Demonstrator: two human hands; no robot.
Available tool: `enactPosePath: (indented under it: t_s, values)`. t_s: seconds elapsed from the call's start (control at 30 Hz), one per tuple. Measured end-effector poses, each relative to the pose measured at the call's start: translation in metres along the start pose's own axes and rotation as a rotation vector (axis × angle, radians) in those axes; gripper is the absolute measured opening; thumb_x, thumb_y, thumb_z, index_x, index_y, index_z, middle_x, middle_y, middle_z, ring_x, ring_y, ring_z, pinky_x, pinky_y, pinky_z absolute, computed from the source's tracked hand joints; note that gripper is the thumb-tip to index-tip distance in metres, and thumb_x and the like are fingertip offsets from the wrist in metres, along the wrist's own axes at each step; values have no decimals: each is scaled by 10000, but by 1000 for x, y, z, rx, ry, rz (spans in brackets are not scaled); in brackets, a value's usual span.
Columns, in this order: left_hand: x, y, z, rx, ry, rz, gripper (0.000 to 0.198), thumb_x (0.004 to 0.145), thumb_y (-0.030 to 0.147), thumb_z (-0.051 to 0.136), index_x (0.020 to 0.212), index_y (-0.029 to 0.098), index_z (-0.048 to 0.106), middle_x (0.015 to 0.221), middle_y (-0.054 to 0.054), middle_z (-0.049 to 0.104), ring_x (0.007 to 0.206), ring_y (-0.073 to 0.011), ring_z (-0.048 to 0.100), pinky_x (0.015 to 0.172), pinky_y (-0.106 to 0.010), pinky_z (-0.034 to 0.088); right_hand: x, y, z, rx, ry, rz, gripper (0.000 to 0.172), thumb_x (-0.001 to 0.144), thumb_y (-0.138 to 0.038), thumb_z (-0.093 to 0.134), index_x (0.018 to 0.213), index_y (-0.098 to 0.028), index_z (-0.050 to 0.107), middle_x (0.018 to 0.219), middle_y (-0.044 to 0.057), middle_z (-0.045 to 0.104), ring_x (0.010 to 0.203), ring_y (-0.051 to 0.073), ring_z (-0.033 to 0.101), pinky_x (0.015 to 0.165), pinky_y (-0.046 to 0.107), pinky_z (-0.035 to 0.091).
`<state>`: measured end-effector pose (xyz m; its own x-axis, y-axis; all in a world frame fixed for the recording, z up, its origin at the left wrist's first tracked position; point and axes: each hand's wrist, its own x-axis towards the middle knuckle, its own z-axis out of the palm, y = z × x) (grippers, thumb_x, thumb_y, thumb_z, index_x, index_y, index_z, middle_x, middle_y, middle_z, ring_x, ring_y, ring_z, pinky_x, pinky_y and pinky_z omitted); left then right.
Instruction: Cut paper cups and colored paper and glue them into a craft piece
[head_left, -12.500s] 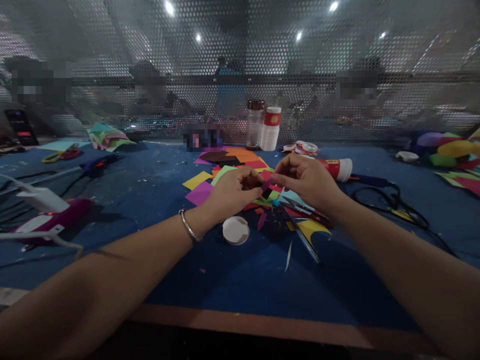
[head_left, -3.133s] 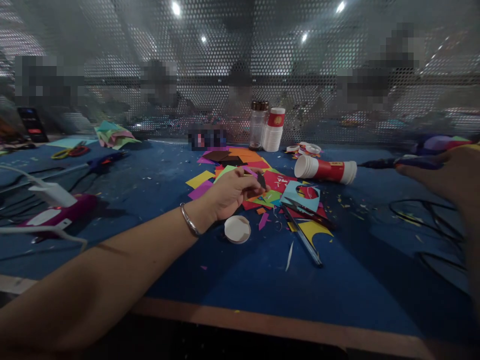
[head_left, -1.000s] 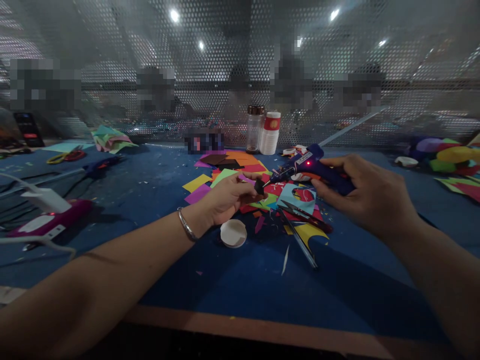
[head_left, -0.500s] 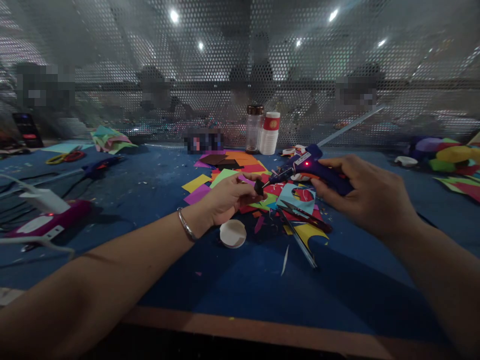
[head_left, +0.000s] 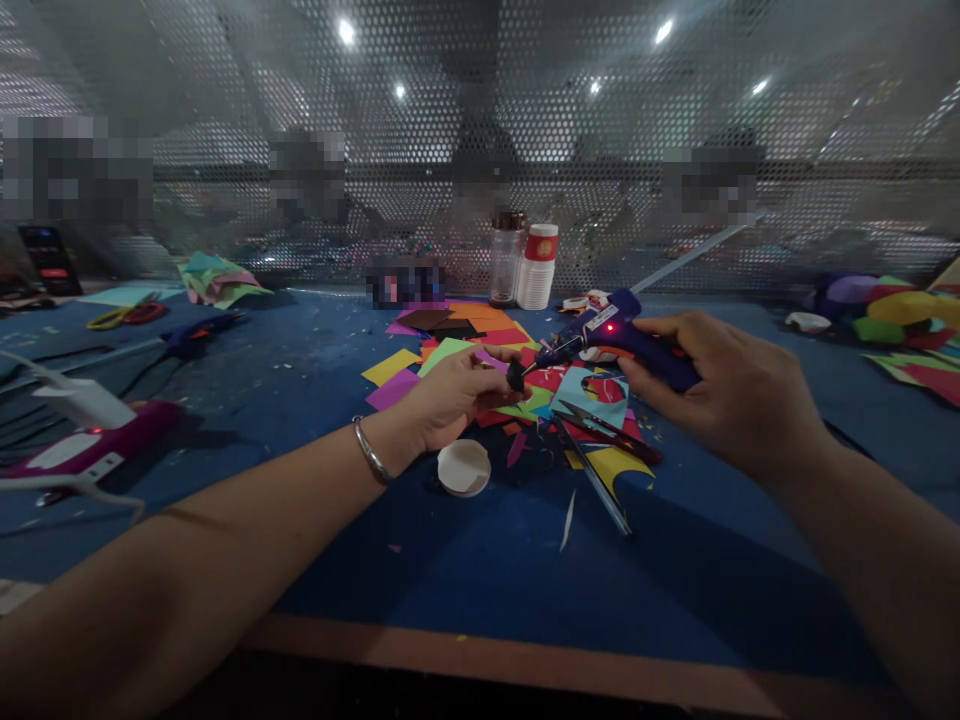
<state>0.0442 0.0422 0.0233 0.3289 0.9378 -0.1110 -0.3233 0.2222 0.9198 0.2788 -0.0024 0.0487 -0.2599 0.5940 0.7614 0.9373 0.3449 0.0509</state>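
My left hand [head_left: 461, 398] pinches a small black piece [head_left: 515, 376], perhaps paper, between thumb and fingers. My right hand [head_left: 739, 390] is wrapped round the handle of a dark blue hot glue gun [head_left: 607, 325] with a lit red light. Its nozzle points left and meets or nearly meets the black piece; I cannot tell whether they touch. A clear glue stick [head_left: 694, 255] juts from the gun's back end. Below my left hand lies a round white disc [head_left: 464, 468]. Scissors [head_left: 607, 430] rest on coloured paper scraps [head_left: 592, 395] under the gun.
A clear jar [head_left: 506, 262] and stacked paper cups [head_left: 537, 270] stand at the back before a perforated metal screen. Leftward are a purple power strip [head_left: 142, 435] with a white plug, another glue gun [head_left: 199, 335] and scissors [head_left: 127, 315]. Colourful paper shapes [head_left: 885, 305] lie far right.
The whole view has shifted very slightly. Both hands keep their grips, and the nozzle stays at the black piece.
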Motion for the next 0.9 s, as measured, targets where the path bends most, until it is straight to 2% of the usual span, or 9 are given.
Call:
enactPosePath:
  t_s: [0.33, 0.53, 0.77, 0.9]
  values:
    - [3, -4, -3, 25, -18, 67, 305, 701, -90, 585, 897, 143, 599, 689, 1, 691, 602, -109, 678, 753, -269, 555, -1, -4, 1, -28, 31, -32, 274, 893, -419, 570, 1051, -226, 684, 1014, 100, 774, 823, 290, 742, 689, 417, 566]
    - [1, -3, -3, 36, -3, 134, 285, 713, -49, 630, 934, 131, 620, 700, 3, 688, 601, -106, 685, 719, -242, 543, -2, -6, 1, -50, 63, -21, 287, 895, -397, 579, 1071, -197, 684, 1018, 117, 770, 857, 292, 739, 710, 397, 562]
    - [0, 0, -2, -35, 23, 126, 264, 734, -40, 638, 929, 137, 614, 631, 39, 640, 596, -88, 665, 762, -230, 549, 3, 4, -4, -83, 129, 102, 258, 816, -398, 661, 997, -216, 676, 891, 85, 764, 801, 268, 729, 699, 347, 535]
    - [0, 2, -3, -51, 58, 95, 262, 755, -50, 590, 941, 134, 605, 649, 15, 652, 620, -102, 681, 729, -213, 544, 8, 21, -9, -90, 171, 251, 275, 782, -433, 689, 945, -211, 683, 808, 82, 735, 753, 258, 705, 686, 343, 507]
